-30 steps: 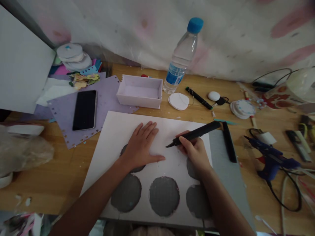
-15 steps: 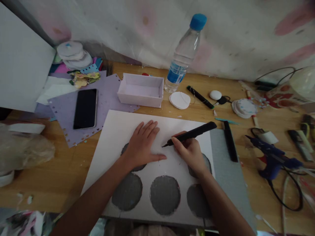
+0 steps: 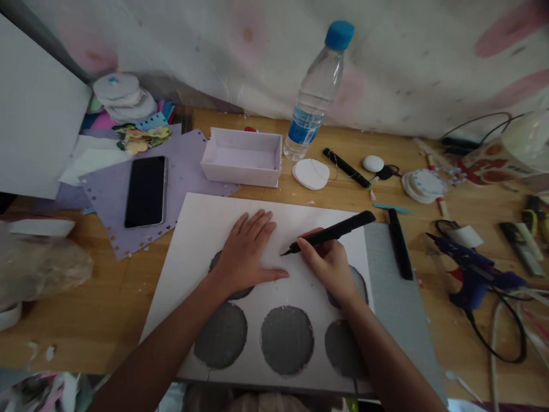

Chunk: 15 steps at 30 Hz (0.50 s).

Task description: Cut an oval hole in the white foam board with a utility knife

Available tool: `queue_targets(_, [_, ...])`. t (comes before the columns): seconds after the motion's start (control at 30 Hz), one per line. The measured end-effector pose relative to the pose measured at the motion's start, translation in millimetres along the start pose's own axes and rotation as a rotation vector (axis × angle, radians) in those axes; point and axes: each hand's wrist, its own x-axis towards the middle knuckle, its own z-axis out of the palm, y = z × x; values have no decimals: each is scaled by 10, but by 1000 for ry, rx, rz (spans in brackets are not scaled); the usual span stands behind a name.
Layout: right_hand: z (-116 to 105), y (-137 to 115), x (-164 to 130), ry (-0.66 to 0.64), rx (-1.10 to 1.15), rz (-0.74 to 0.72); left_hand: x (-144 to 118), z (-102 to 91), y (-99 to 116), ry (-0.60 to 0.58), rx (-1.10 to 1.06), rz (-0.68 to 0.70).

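My left hand (image 3: 245, 254) lies flat on a white foam board (image 3: 199, 220), fingers spread and thumb pointing right. My right hand (image 3: 329, 260) grips a black craft knife (image 3: 337, 230) like a pen. The knife's thin tip points left and down, at or just above the board, right of my left fingers; contact is hard to tell. Several round holes (image 3: 287, 340) are cut through the board, and the grey cutting mat (image 3: 397, 315) shows through them. My hands and forearms partly cover some holes.
Behind the board stand a white open box (image 3: 242, 157) and a water bottle (image 3: 315, 94). White discs (image 3: 311, 174) and a green-ended marker (image 3: 346, 167) lie nearby. At right are a black strip-like object (image 3: 400, 245) and a blue glue gun (image 3: 476, 272); at left, a phone (image 3: 146, 191).
The view has shifted slightly, moving the surroundings a little to the left. Both hands and the knife keep nearly the same place on the board.
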Motion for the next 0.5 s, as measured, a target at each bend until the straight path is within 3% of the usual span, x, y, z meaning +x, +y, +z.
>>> queue_targets(0.3, [72, -12, -36, 40, -1, 11, 9, 5, -4, 2, 17, 9])
queue_targets(0.5, [38, -64, -24, 150, 30, 23, 3, -2, -4, -5, 24, 4])
